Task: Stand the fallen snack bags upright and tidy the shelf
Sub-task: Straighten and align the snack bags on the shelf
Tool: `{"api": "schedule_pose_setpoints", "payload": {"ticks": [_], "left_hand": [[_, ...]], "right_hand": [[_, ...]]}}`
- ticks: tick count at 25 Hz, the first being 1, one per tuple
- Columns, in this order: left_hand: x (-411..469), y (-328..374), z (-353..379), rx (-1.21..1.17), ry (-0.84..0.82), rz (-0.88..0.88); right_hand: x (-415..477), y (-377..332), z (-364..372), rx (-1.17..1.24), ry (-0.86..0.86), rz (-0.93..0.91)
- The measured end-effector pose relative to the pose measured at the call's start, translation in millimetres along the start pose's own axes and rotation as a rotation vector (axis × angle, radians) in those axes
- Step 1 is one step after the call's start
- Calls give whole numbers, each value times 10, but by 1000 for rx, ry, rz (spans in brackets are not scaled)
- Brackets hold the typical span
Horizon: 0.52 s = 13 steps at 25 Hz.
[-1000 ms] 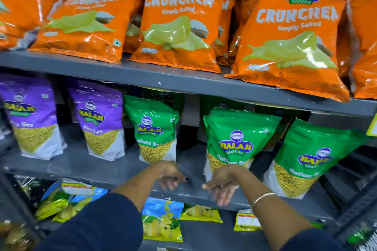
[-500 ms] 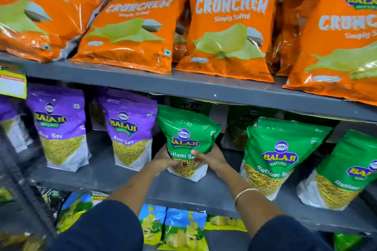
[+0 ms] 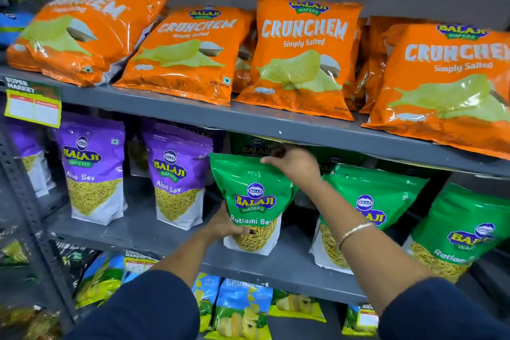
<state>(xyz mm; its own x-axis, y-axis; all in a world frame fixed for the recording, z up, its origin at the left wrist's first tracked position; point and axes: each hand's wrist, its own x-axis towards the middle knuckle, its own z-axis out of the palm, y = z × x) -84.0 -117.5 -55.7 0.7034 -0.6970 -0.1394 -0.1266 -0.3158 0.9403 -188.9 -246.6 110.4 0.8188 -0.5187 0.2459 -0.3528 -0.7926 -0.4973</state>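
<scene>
A green Ratlami Sev bag (image 3: pixel 252 196) stands upright on the middle shelf (image 3: pixel 276 265), near its front edge. My left hand (image 3: pixel 226 225) grips its lower left side, thumb across the front. My right hand (image 3: pixel 294 164) pinches its top right corner just under the upper shelf. Two more green Ratlami Sev bags (image 3: pixel 369 210) (image 3: pixel 463 232) stand to its right, the nearer one partly hidden by my right forearm. Two purple Aloo Sev bags (image 3: pixel 92 171) (image 3: pixel 178 176) stand to its left.
Orange Crunchem chip bags (image 3: pixel 300 55) lean along the upper shelf (image 3: pixel 193 116), the leftmost one (image 3: pixel 82 36) slumped back. Blue and yellow bags (image 3: pixel 242 309) lie on the bottom shelf. A price label (image 3: pixel 33 105) hangs at the left; a perforated upright (image 3: pixel 24 201) stands below it.
My right hand has risen from the green bag's lower right side to its top corner. My left hand stays low on the bag. The camera has shifted left and closer.
</scene>
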Motion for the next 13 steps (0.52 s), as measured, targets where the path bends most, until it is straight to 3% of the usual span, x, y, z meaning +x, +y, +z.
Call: {"api": "schedule_pose_setpoints", "payload": {"ticks": [2,3,6,10,13], "left_hand": [[-1,17,42,38,5,30],[37,-41,55,37,10,33],[200,-304,55,61,30,0],[122,-249,68,71,62,-8],[-34,-161,32,116,8,-35]], "right_hand": [[9,-216,-30,-300,-185,-95],[-7,-288,-17,-357,-193,-131],[-29,-286,-14,-333,-115,-140],[-62,-211,-77,-279,-142,-88],[-141,-379,-15,-231,-35,-222]]}}
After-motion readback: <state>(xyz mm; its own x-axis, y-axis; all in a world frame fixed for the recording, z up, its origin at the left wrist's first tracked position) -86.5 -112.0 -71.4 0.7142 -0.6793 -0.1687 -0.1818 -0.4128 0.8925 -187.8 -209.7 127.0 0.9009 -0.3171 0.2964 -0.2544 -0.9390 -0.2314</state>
